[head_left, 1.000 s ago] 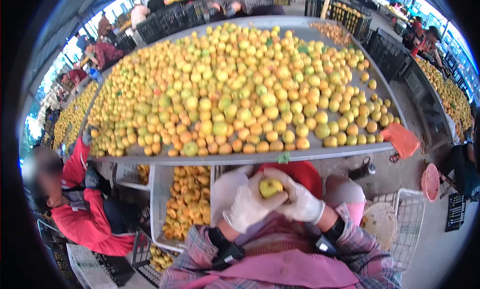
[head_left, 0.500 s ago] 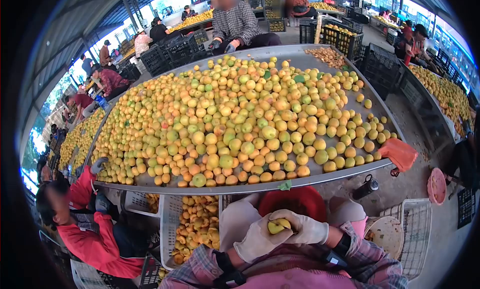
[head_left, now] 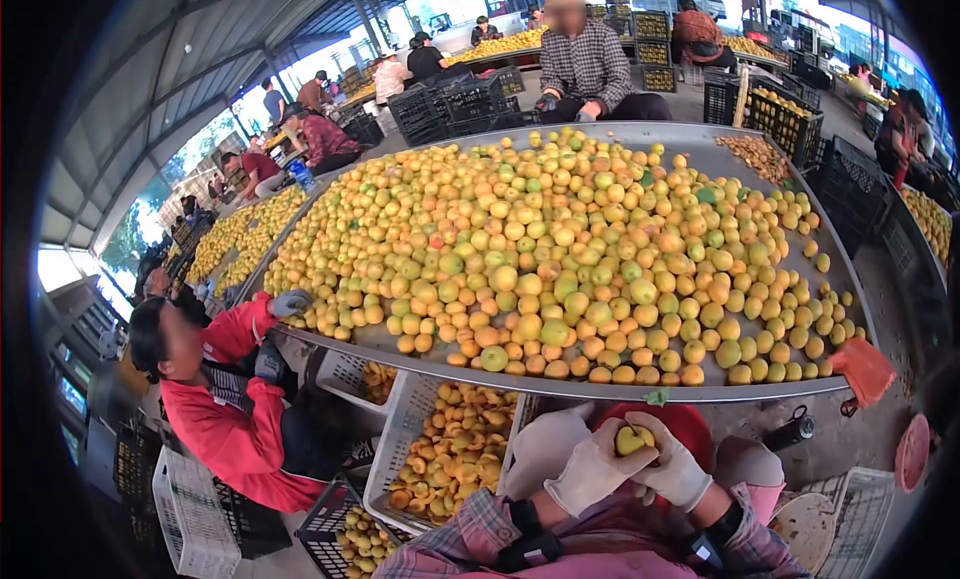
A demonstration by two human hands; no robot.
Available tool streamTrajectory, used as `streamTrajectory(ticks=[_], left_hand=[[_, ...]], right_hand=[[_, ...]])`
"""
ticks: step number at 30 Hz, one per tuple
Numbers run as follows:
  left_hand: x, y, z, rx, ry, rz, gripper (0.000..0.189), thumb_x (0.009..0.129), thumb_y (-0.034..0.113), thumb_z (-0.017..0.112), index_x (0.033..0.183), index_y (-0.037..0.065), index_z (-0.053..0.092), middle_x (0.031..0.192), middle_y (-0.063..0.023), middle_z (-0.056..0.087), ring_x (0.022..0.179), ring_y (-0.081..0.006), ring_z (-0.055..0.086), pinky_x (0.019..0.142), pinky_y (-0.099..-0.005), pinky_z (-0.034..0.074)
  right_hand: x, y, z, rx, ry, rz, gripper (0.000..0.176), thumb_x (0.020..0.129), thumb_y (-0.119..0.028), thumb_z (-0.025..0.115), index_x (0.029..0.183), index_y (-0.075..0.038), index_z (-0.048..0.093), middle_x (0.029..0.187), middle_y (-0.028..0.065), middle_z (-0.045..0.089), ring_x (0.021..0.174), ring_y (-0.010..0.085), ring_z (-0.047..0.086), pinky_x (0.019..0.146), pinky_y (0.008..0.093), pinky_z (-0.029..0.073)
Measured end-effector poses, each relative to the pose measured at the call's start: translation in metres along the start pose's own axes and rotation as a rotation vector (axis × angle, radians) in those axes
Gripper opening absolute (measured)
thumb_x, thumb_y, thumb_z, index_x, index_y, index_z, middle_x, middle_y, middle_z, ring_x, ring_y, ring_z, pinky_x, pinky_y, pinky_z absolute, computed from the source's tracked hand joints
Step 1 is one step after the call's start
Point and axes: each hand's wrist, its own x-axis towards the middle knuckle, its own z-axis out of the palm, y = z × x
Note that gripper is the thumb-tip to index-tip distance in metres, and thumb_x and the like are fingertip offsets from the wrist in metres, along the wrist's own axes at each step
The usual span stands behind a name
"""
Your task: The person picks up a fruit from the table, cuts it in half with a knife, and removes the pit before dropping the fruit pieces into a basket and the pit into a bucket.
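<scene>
A yellow-green apricot (head_left: 633, 439) is pinched between my hands in front of my lap, with a dark line across it. My gloved left hand (head_left: 592, 471) wraps it from the left, fingers closed. My gloved right hand (head_left: 676, 467) grips it from the right, its fingertips partly hidden. Behind the hands stands a red basin (head_left: 690, 421), mostly covered by them. Beyond it, a metal sorting table (head_left: 560, 379) carries a large heap of whole apricots (head_left: 540, 269). To the left, a white crate (head_left: 385, 459) holds split apricot halves (head_left: 455, 449).
A co-worker in a red jacket (head_left: 235, 419) sits at my left, one gloved hand at the table edge. Another person (head_left: 587, 74) sits across. An orange-red cloth or bag (head_left: 862, 369) lies on the table's right corner, near a black bottle (head_left: 790, 429). A bucket (head_left: 803, 529) stands at my right.
My view has turned left, so the scene sits farther right. The apricot in my hands is turned, now showing a dark line. The co-worker's hand stays at the table edge.
</scene>
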Motion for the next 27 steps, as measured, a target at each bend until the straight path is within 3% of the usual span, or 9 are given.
streamTrajectory(ticks=[7, 12, 13, 14, 16, 20, 21, 24, 27], left_hand=[[-0.013, 0.0, -0.013, 0.224, -0.092, 0.163, 0.028, 0.088, 0.026, 0.065, 0.112, 0.016, 0.058, 0.1, -0.0153, 0.055, 0.082, -0.0342, 0.064, 0.063, -0.0434, 0.053], [-0.023, 0.012, -0.005, -0.357, -0.016, -0.317, 0.027, 0.089, 0.03, 0.063, 0.107, 0.012, 0.057, 0.096, -0.0194, 0.054, 0.074, -0.0394, 0.062, 0.056, -0.0463, 0.051], [-0.021, 0.019, -0.013, -0.339, -0.058, -0.382, 0.037, 0.089, 0.037, 0.064, 0.107, 0.006, 0.053, 0.094, -0.0239, 0.059, 0.083, -0.043, 0.062, 0.061, -0.0493, 0.051], [-0.02, 0.014, -0.013, -0.338, -0.105, -0.242, 0.041, 0.087, 0.037, 0.065, 0.108, 0.004, 0.052, 0.095, -0.0248, 0.062, 0.09, -0.0425, 0.062, 0.067, -0.0466, 0.052], [-0.02, 0.001, -0.005, -0.48, -0.134, -0.287, 0.036, 0.09, 0.031, 0.064, 0.111, 0.003, 0.053, 0.097, -0.0203, 0.063, 0.09, -0.0336, 0.066, 0.073, -0.0403, 0.053], [-0.011, 0.009, -0.019, -0.867, -0.312, -0.496, 0.032, 0.093, 0.023, 0.062, 0.112, 0.0, 0.053, 0.098, -0.009, 0.061, 0.09, -0.0138, 0.059, 0.079, -0.0304, 0.05], [-0.004, 0.019, -0.031, -0.832, -0.387, -0.631, 0.034, 0.092, 0.024, 0.064, 0.113, -0.001, 0.052, 0.1, -0.0094, 0.06, 0.093, -0.0143, 0.059, 0.08, -0.0297, 0.05], [-0.006, 0.008, -0.02, -0.62, -0.308, -0.49, 0.035, 0.089, 0.022, 0.067, 0.113, 0.001, 0.053, 0.099, -0.0055, 0.058, 0.087, -0.0138, 0.059, 0.073, -0.0289, 0.05], [-0.002, 0.018, -0.02, -0.915, -0.337, -0.728, 0.035, 0.088, 0.023, 0.067, 0.114, 0.002, 0.053, 0.093, -0.0046, 0.058, 0.083, -0.0114, 0.058, 0.066, -0.0251, 0.048]], right_hand=[[0.005, 0.013, -0.002, -0.054, -0.111, -0.056, 0.072, 0.075, 0.004, 0.06, 0.138, -0.018, 0.034, 0.111, 0.0081, 0.054, 0.062, 0.0118, 0.059, 0.045, 0.0225, 0.05], [0.002, 0.016, -0.008, -0.19, -0.238, -0.222, 0.071, 0.074, 0.003, 0.063, 0.136, -0.018, 0.035, 0.113, 0.0076, 0.053, 0.066, 0.0139, 0.061, 0.048, 0.0252, 0.05], [-0.002, 0.013, -0.009, -0.259, -0.189, -0.095, 0.067, 0.075, 0.0, 0.067, 0.134, -0.01, 0.038, 0.117, 0.0082, 0.054, 0.095, 0.0197, 0.062, 0.084, 0.0326, 0.052], [-0.003, 0.01, -0.007, -0.117, -0.194, 0.067, 0.067, 0.074, -0.004, 0.07, 0.134, -0.008, 0.041, 0.118, 0.0095, 0.057, 0.103, 0.0227, 0.06, 0.093, 0.0353, 0.048], [0.003, 0.02, -0.011, -0.389, -0.138, -0.269, 0.064, 0.073, -0.006, 0.072, 0.131, -0.008, 0.044, 0.116, 0.0101, 0.058, 0.101, 0.0216, 0.061, 0.09, 0.0348, 0.05], [0.0, 0.021, -0.014, -0.239, -0.159, -0.204, 0.066, 0.072, -0.009, 0.075, 0.131, -0.008, 0.046, 0.117, 0.0108, 0.058, 0.108, 0.0208, 0.058, 0.094, 0.0331, 0.047], [0.008, 0.024, -0.014, -0.369, -0.167, -0.457, 0.071, 0.074, -0.003, 0.074, 0.136, -0.01, 0.04, 0.118, 0.007, 0.055, 0.093, 0.0144, 0.059, 0.069, 0.0274, 0.053], [-0.005, 0.006, -0.013, -0.285, -0.106, -0.077, 0.066, 0.076, -0.007, 0.075, 0.133, -0.011, 0.044, 0.118, 0.0064, 0.057, 0.102, 0.0182, 0.059, 0.088, 0.0306, 0.05], [0.002, 0.026, -0.019, -0.421, -0.064, -0.248, 0.063, 0.077, -0.008, 0.075, 0.132, -0.011, 0.044, 0.119, 0.0072, 0.058, 0.104, 0.0188, 0.059, 0.09, 0.0319, 0.049]])
